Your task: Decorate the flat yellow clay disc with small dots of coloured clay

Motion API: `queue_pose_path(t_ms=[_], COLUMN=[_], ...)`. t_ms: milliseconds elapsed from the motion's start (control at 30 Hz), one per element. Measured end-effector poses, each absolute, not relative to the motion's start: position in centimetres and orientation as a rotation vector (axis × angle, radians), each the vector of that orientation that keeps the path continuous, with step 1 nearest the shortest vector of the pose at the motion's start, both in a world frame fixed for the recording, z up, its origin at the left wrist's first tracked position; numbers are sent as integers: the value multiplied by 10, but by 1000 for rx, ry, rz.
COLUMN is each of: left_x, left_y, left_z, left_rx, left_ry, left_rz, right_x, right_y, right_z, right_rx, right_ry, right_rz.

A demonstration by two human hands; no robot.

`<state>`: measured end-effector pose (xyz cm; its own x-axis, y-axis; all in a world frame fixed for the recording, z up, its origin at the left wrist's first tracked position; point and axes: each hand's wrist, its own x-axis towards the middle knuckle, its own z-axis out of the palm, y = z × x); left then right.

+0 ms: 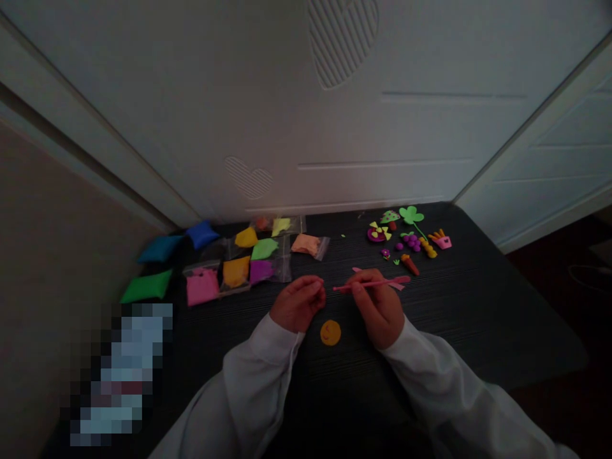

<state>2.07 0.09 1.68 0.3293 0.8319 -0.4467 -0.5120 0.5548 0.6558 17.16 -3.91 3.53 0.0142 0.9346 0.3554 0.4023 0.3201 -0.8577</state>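
My right hand (381, 310) grips a thin pink clay modelling tool (398, 280), its narrow tip pointing left. Behind that hand a second pink tool (398, 287) shows in part; whether it lies on the table or is also held I cannot tell. The thumb and fingers of my left hand (297, 302) are pinched together close to the tool's tip, and whatever is between them is too small to make out. Between my wrists a flat round yellow-orange clay disc (330, 333) with small reddish curved marks lies on the dark table (354, 376).
Bags of coloured clay, among them a pink one (201, 285) and an orange one (236, 273), lie at the left. Small clay figures, including a green clover (412, 215) and purple grapes (411, 242), stand at the back right. A white panel (363, 140) rises behind the table.
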Motion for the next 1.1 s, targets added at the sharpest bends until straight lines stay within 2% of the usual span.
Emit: queue_pose_path(t_ms=[333,1100], left_x=[26,24], left_y=[-4,-5], left_z=[19,14], left_rx=[479,270], left_ry=[842,692], left_rz=[903,901], right_x=[169,173], right_y=[-43,-42], right_z=[34,32], right_rx=[-1165,-1258], right_ry=[-1426,-1530], right_rz=[696,632])
